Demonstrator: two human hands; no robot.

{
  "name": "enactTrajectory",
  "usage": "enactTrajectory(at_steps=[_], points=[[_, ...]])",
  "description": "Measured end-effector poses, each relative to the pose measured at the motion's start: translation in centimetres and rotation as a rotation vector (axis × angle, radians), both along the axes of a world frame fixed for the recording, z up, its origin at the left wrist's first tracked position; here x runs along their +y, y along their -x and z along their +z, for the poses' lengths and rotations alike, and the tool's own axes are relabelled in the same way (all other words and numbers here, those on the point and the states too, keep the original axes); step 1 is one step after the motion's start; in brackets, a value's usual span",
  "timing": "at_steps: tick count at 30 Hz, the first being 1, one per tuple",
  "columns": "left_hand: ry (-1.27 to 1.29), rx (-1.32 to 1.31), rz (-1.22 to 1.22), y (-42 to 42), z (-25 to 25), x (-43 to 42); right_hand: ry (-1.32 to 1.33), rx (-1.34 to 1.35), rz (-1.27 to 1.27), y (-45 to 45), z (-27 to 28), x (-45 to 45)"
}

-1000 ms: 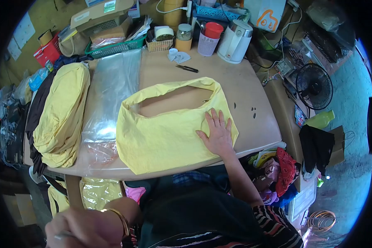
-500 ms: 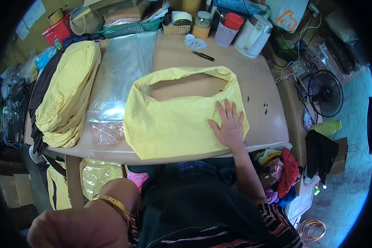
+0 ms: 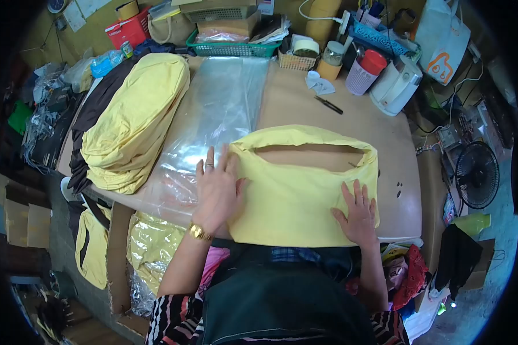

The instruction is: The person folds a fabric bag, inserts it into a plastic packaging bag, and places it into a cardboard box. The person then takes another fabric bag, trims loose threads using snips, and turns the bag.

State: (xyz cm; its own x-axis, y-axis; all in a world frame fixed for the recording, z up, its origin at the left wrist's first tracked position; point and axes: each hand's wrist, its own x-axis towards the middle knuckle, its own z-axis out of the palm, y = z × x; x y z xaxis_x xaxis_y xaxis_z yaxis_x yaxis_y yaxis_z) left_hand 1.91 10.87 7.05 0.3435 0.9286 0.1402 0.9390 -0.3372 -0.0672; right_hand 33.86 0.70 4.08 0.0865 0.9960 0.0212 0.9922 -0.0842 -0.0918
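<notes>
A yellow cloth shoulder bag (image 3: 288, 201) lies flat on the tan table (image 3: 293, 86), its strap loop towards the far side. My right hand (image 3: 358, 215) rests with spread fingers on the bag's lower right part. At the bag's left edge is my left hand (image 3: 217, 190), fingers apart, with a ring and a gold wristwatch; whether it presses on the cloth I cannot tell. Just beyond that hand lies a stack of clear plastic bags (image 3: 218, 109). A pile of folded yellow bags (image 3: 138, 123) sits at the table's left, partly over dark cloth.
Black thread snips (image 3: 328, 104) lie behind the bag. Along the back stand a green basket (image 3: 236, 50), a glass jar (image 3: 333, 53), a lilac cup (image 3: 360, 79) and a white kettle (image 3: 396, 86). A black fan (image 3: 476, 175) is at right. Below the left edge, a cardboard box (image 3: 118, 259) holds plastic-wrapped yellow bags.
My left hand has come up from below the table edge to the bag's left side. My right hand stays flat on the bag. The view has turned left.
</notes>
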Motion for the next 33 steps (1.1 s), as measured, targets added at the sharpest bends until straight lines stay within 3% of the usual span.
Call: enactTrajectory(at_steps=[2,3,5,6,7,8,9,10,12,13,15,19,22,24,25,27,29,31,33], points=[[0.399,-0.66,-0.127,-0.7,2.7,0.7,0.115,0.026,0.011,-1.5,1.3,1.6],[0.405,-0.658,-0.139,-2.1,2.1,1.0,0.133,0.615,-0.057,-2.5,1.8,4.0],[0.893,-1.734,-0.028,-6.4,-0.8,1.8,0.122,1.605,-0.231,-3.2,1.4,7.7],[0.895,-1.727,-0.041,-7.1,-1.8,3.0,0.093,2.006,-0.333,-2.6,0.6,9.5],[0.999,-2.017,0.194,-7.7,-2.7,4.5,0.078,2.011,-0.329,-2.4,-0.1,11.0],[1.091,-2.291,0.456,-8.2,-3.5,5.7,-0.004,2.215,-0.464,-2.2,-0.8,12.5],[1.091,-2.284,0.441,-8.1,-4.6,6.5,-0.089,2.415,-0.604,-2.3,-1.2,13.4],[1.022,-2.44,0.394,-7.4,-5.4,7.2,-0.099,2.421,-0.597,-2.6,-1.5,13.5],[0.938,-2.632,0.266,-5.3,-6.9,8.1,-0.297,2.592,-0.314,-3.5,-2.1,13.1],[0.934,-2.664,0.189,-4.2,-6.9,8.3,-0.302,2.591,-0.314,-3.7,-2.7,12.6],[1.074,-2.784,0.38,-2.4,-6.1,7.5,-0.522,2.767,-0.295,-4.1,-3.7,11.5],[1.047,-2.807,0.436,-2.4,-6.1,7.4,-0.562,2.758,-0.288,-4.0,-4.0,11.0],[0.981,-2.689,0.304,-3.2,-7.6,7.5,-0.622,2.736,-0.277,-3.4,-3.1,11.0],[0.749,-2.443,0.149,-4.4,-8.3,7.2,-0.348,2.291,-0.349,-3.2,-2.6,11.2],[0.722,-2.452,0.15,-4.7,-8.2,6.9,-0.327,2.293,-0.332,-2.7,-0.8,11.1],[0.678,-2.349,0.086,-5.6,-7.0,5.8,0.511,1.282,0.019,-1.4,4.8,9.9],[0.632,-2.312,0.088,-6.4,-6.5,5.1,0.421,1.292,0.177,2.8,7.0,10.6],[0.639,-2.267,0.008,-6.5,-7.8,5.2,-0.091,0.93,0.294,6.8,8.4,13.4],[0.605,-2.24,0.0,-6.8,-8.4,5.2,-0.457,0.599,0.44,9.7,6.3,17.7]])
